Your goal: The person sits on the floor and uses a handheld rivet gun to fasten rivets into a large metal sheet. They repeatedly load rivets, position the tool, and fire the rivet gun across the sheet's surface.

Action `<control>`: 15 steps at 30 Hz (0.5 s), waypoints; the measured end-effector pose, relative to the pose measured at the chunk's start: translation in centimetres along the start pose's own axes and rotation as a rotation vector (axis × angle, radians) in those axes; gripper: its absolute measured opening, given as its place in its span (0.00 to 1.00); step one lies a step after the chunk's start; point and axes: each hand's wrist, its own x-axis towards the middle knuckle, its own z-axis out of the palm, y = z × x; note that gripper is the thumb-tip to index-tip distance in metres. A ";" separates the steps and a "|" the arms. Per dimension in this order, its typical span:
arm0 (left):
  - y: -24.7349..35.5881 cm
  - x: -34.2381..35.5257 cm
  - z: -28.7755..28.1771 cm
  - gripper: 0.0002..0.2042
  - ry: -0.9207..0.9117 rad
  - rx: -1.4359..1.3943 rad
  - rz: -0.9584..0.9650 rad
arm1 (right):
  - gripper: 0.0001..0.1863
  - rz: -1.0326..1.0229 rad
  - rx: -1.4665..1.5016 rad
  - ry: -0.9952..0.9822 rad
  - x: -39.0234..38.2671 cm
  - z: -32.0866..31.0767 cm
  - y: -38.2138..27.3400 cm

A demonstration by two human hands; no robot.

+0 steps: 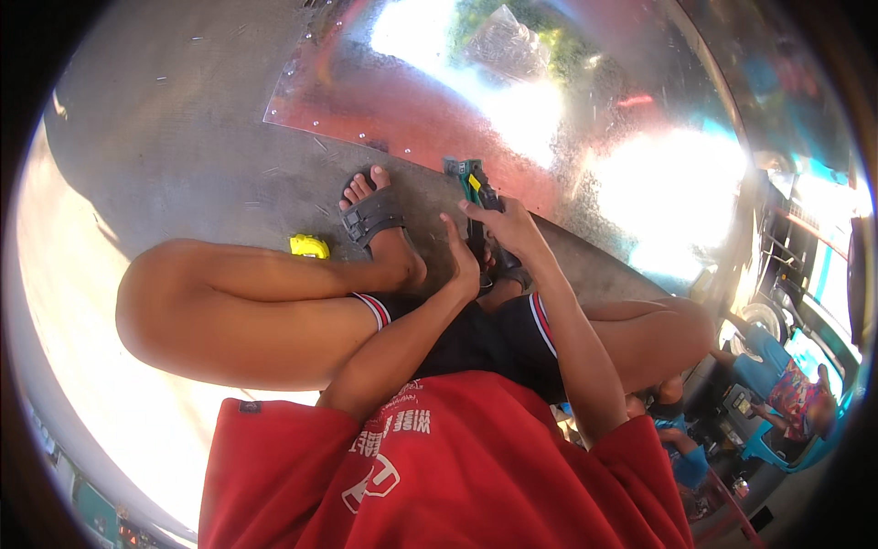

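My right hand (503, 220) grips a hand tool (469, 178) with green and black parts and a yellow label, its head at the edge of a shiny metal sheet (357, 110). Just left of it, my left hand (462, 252) is beside the tool's lower part, thumb pointing up; its other fingers are mostly hidden. A yellow tape measure (309, 245) lies on the grey floor by my sandalled left foot (373, 210).
I sit on the grey floor (174, 110). A crumpled clear plastic item (508, 46) rests on the sheet. At the right are a wheel (764, 325) and other people, one on a blue chair (796, 403), another lower down (681, 457).
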 end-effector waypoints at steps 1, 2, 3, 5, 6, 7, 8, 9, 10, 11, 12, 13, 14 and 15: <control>-0.1 -0.1 0.1 0.44 -0.053 -0.021 0.024 | 0.28 0.003 -0.003 -0.027 -0.2 -0.4 -0.6; -0.1 0.0 0.2 0.43 -0.035 -0.034 0.034 | 0.23 0.101 -0.078 -0.046 -0.3 0.0 -1.2; -0.1 -0.1 0.2 0.43 -0.017 -0.046 0.047 | 0.23 0.092 -0.108 -0.054 -0.4 0.2 -1.3; 0.2 -0.3 0.1 0.46 -0.158 -0.169 0.032 | 0.23 0.089 -0.139 -0.002 -0.5 1.4 -0.8; 0.5 -0.5 -0.1 0.49 -0.239 -0.242 0.031 | 0.27 0.103 -0.034 0.000 -0.4 1.9 -0.2; 0.8 -0.6 -0.2 0.49 -0.191 -0.180 0.019 | 0.28 0.090 0.026 0.040 -0.3 2.1 0.4; 1.2 -0.9 -0.4 0.50 -0.156 -0.119 0.004 | 0.29 0.135 0.079 0.026 -0.2 2.2 1.2; 1.5 -1.0 -0.4 0.50 -0.093 -0.047 -0.024 | 0.30 0.182 0.150 0.094 0.0 2.5 1.7; 1.7 -1.2 -0.6 0.50 -0.115 -0.056 -0.014 | 0.27 0.157 0.145 0.167 0.0 3.5 2.1; 1.8 -1.2 -0.6 0.50 -0.108 -0.058 -0.024 | 0.26 0.071 0.049 0.189 0.0 4.2 2.3; 1.6 -1.3 -0.7 0.51 -0.118 -0.096 -0.054 | 0.24 -0.002 -0.049 0.276 -0.2 5.0 2.3; 1.6 -1.0 -0.8 0.51 -0.111 -0.055 -0.023 | 0.22 -0.097 -0.114 0.306 -0.3 5.2 2.1; 1.5 -0.6 -0.8 0.52 -0.122 -0.058 -0.003 | 0.20 -0.094 -0.149 0.330 -0.4 5.4 1.8; 1.1 -0.5 -1.2 0.53 -0.080 -0.076 -0.007 | 0.21 -0.069 -0.124 0.296 -0.6 5.1 1.4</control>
